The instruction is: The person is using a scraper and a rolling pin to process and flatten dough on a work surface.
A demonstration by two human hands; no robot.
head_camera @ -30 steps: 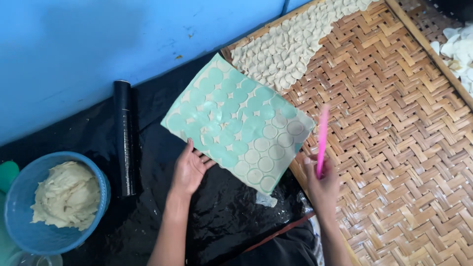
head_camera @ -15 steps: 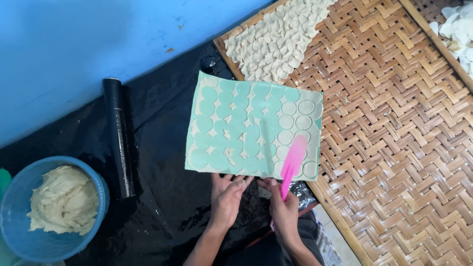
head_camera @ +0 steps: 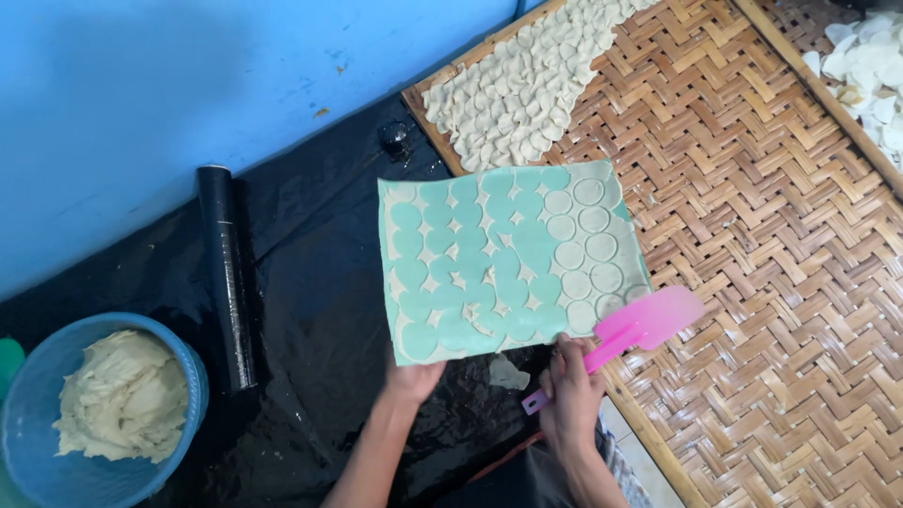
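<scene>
A light green mat (head_camera: 442,246) lies half on black plastic sheeting, half on the woven tray. Thin dough on it has round holes cut over the left part; several dough discs (head_camera: 585,246) remain on the right part. My left hand (head_camera: 412,378) grips the mat's near edge. My right hand (head_camera: 571,395) holds a pink spatula (head_camera: 632,331), its blade lying past the mat's near right corner above the tray.
A woven bamboo tray (head_camera: 752,282) carries rows of cut dough discs (head_camera: 527,89) at its far end. A blue basket (head_camera: 193,376) of dough stands at the left. A black roller (head_camera: 227,273) lies on the sheeting (head_camera: 310,310). A blue wall (head_camera: 188,85) is behind.
The mat has been turned clockwise and squared up. My left hand went from its left side to its near edge. The pink spatula swung from upright to lying near the mat's right corner.
</scene>
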